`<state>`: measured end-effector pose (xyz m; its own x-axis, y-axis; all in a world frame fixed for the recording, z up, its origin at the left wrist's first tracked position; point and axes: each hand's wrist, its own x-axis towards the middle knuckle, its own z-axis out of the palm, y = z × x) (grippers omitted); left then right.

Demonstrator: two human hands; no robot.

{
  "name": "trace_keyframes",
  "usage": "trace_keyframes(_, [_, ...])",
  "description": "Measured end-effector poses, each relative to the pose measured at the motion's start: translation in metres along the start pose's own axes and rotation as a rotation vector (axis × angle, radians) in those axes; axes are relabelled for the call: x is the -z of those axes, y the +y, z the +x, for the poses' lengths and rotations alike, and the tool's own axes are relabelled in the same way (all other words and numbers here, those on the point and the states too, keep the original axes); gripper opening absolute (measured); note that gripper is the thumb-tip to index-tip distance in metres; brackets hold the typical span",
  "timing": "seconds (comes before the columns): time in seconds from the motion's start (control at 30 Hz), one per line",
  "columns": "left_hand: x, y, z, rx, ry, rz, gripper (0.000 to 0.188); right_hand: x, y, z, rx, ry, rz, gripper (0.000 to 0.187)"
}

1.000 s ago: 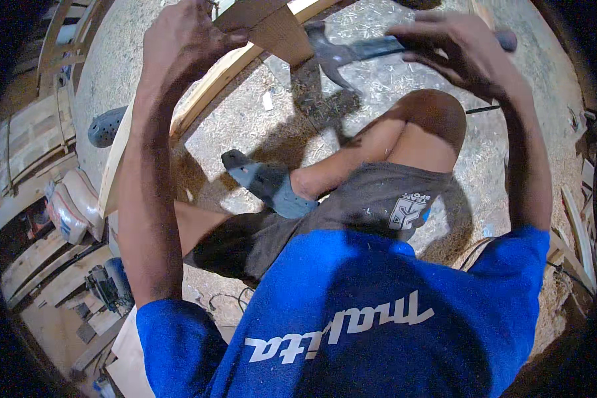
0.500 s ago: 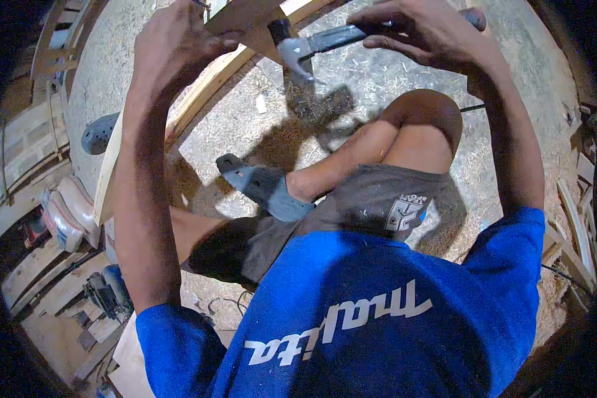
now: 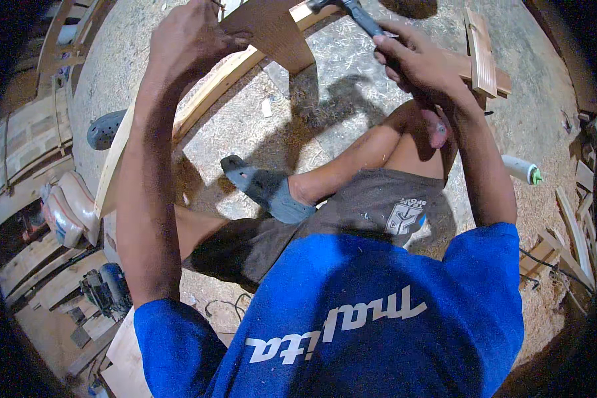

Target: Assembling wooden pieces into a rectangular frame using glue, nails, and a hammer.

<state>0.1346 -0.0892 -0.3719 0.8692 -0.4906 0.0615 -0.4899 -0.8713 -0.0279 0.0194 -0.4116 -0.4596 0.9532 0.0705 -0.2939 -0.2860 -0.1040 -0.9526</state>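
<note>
My right hand [image 3: 421, 63] is wrapped around the handle of a claw hammer [image 3: 361, 18]. The hammer's head lies at the upper edge of the view, above the right part of a brown board [image 3: 268, 30], and its reddish handle end shows under my wrist. At upper left, my left hand [image 3: 192, 36] is at the board's left end, its thumb stretched along the board. A small thin thing sticks up by its fingertips, too cut off to name. A long pale wooden strip [image 3: 222, 79] runs beneath the board, slanting down past my left forearm.
Crossed planks [image 3: 482, 60] lie at upper right, and a white bottle with a green tip [image 3: 524, 170] is right of my forearm. A dark power tool [image 3: 106, 292] and plastic-wrapped bags [image 3: 73, 209] are at left. Shavings cover the floor around my clog [image 3: 265, 189].
The hammer has swung up and away from beside the board's lower edge, its handle now steeper. My right hand has come slightly nearer to me. My left hand has shifted slightly right with the board.
</note>
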Motion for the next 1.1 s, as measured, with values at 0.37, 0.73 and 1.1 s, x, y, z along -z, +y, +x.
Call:
trace_keyframes(0.37, [-0.001,-0.002,0.007,-0.028,0.027,0.012,0.066,-0.01,-0.005,-0.001,0.148,-0.032,-0.196,0.033])
trace_keyframes(0.73, [0.017,0.025,-0.014,0.015,0.023,-0.071,0.057,-0.026,-0.17,-0.108,0.788,0.486,-0.839,0.04])
trace_keyframes(1.1, [0.014,0.025,-0.008,0.022,0.133,-0.132,0.045,-0.039,-0.202,-0.088,0.624,0.088,-1.331,0.055])
